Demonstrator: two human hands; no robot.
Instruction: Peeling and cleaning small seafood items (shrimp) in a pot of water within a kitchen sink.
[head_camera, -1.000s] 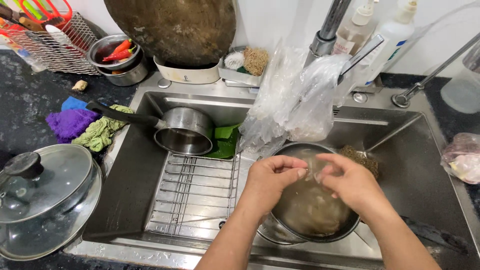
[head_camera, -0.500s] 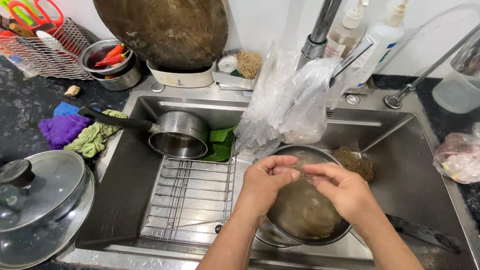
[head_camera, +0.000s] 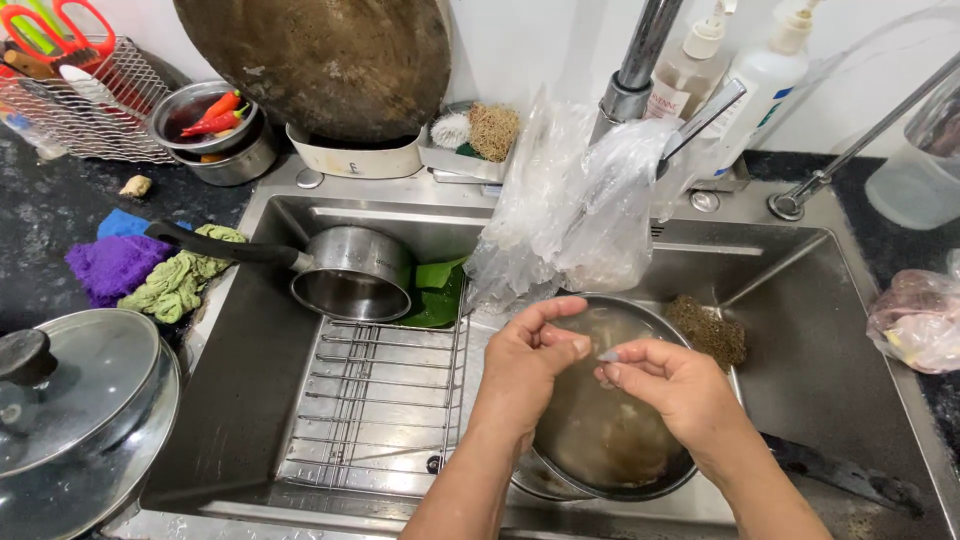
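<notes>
My left hand (head_camera: 527, 358) and my right hand (head_camera: 672, 385) meet over a round metal bowl (head_camera: 560, 475) of cloudy water in the steel sink (head_camera: 250, 390). Between the fingertips of both hands is a small pale piece (head_camera: 607, 355), too small to identify. Both hands are pinched on it. A crumpled clear plastic bag (head_camera: 580, 210) hangs from the faucet (head_camera: 640, 60) just behind my hands.
A saucepan (head_camera: 350, 275) lies on its side at the sink's back left, by a green leaf (head_camera: 435, 290) and a wire rack (head_camera: 375, 400). A brown scrubber (head_camera: 710, 328) and a knife (head_camera: 840, 475) lie on the right. A glass lid (head_camera: 75, 420) sits at left.
My hands have stayed over the bowl, with the fingers shifting slightly as they work the small piece. The view has tilted down a little.
</notes>
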